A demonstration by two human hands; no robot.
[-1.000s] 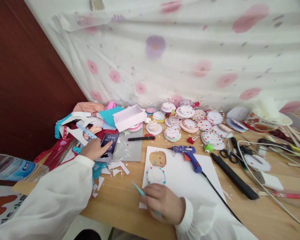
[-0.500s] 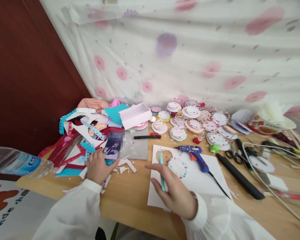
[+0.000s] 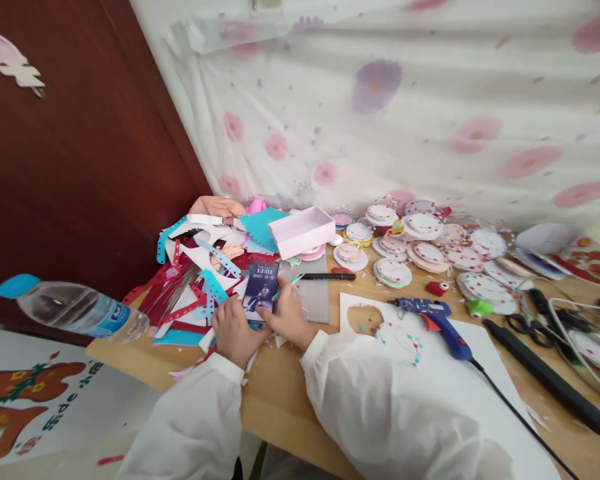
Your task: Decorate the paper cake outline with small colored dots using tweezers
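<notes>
Flanking a phone (image 3: 260, 291), left hand (image 3: 236, 333) loosely open, right hand (image 3: 289, 313) gripping tweezers (image 3: 296, 281), bare tabletop (image 3: 277, 400) at near edge

The worktop (image 3: 275, 407) is smooth, pale wood with a slight sheen; by its left edge, the water bottle (image 3: 80, 310) is clear, glossy plastic. The phone (image 3: 260, 291) has a smooth, shiny screen. Toward the back edge, the open box (image 3: 303, 232) looks like matt card. The glue gun (image 3: 450, 333) is blue plastic, and the sleeves (image 3: 380, 387) are creased, matt cloth
</notes>
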